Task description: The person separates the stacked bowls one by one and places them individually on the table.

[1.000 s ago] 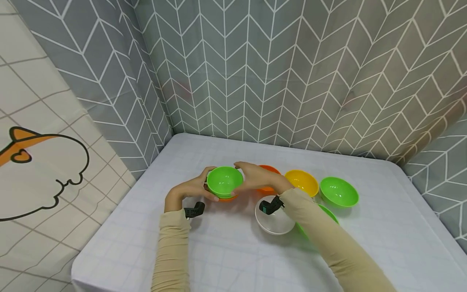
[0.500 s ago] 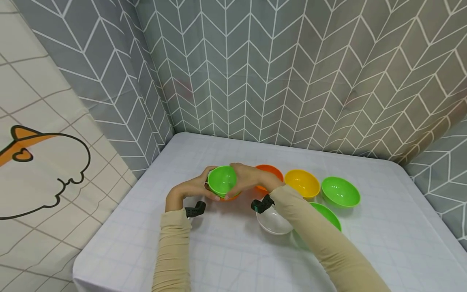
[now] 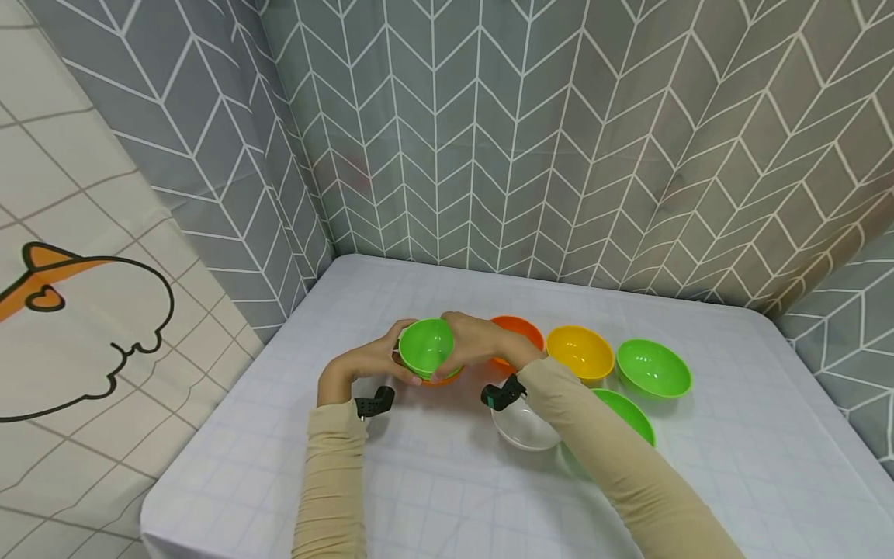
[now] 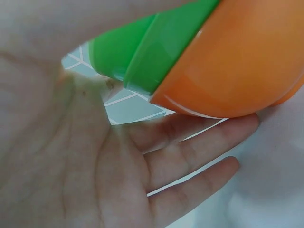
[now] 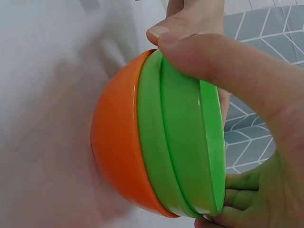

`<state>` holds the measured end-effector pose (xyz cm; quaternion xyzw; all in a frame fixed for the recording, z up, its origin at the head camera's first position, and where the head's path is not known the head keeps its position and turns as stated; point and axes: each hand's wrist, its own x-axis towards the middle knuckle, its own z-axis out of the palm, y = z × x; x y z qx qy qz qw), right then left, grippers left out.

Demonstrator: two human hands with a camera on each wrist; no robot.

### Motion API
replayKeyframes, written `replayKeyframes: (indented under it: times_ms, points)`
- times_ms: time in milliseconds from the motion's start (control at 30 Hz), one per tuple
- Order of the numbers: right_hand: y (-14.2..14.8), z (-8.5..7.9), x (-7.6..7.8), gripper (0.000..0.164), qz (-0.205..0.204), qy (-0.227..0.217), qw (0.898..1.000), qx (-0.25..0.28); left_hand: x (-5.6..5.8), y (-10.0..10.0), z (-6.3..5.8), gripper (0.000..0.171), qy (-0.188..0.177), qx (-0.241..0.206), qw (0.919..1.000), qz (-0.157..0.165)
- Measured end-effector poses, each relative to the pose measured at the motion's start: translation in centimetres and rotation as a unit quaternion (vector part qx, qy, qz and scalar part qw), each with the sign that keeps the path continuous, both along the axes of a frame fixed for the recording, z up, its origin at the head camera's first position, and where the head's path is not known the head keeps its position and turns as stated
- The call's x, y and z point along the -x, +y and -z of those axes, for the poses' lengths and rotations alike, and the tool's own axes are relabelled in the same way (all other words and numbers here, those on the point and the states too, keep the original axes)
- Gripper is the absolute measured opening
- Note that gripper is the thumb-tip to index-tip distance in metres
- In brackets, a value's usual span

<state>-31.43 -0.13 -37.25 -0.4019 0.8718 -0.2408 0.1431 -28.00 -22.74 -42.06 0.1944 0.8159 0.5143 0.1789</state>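
Okay, from my end both hands are on one nested stack, left of centre on the white cloth-covered surface (image 3: pixel 412 473). Build, bottom to top: orange bowl (image 5: pixel 116 137), lower green bowl (image 5: pixel 151 104), upper green bowl (image 3: pixel 424 345). All smooth and glossy, plastic-looking, round-walled with thin rims. The orange one has the rounded belly and a small foot ring; I can't confirm foot contact with the cloth.

Left hand (image 3: pixel 377 361): grip is wide, wrapped round the left of the stack — thumb near side, fingers spread along the orange wall. Right hand (image 3: pixel 475 340): grip partly closed across the upper green bowl, thumb on its near side, fingers round the far side. In the right wrist view the two thumbs nearly meet by the rims.

To the right I have the other bowls, same shiny finish: a second orange bowl (image 3: pixel 520 328) partly behind the right hand, yellow bowl (image 3: pixel 578 353) next to it, shallow wide green bowl (image 3: pixel 653 369) beyond that. White bowl (image 3: pixel 525 428) and another green bowl (image 3: pixel 631 413) are nearer, both partly covered by the right sleeve (image 3: pixel 628 466) — tan, wrinkled knit-like fabric. Backdrop is a grey curtain (image 3: pixel 454 140), white herringbone lines, soft folds.
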Motion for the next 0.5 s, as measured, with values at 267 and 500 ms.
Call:
replayKeyframes:
  times_ms: [267,500]
  points:
    - [0.5,-0.1,0.1,0.075,0.011,-0.008,1.0,-0.017,0.1,0.2,0.1,0.099,0.002,-0.005,1.0,0.006]
    - [1.0,-1.0,-0.2,0.075,0.006,-0.029,0.999,0.012,-0.1,0.1,0.0,0.097,-0.012,0.01,0.9998,-0.011]
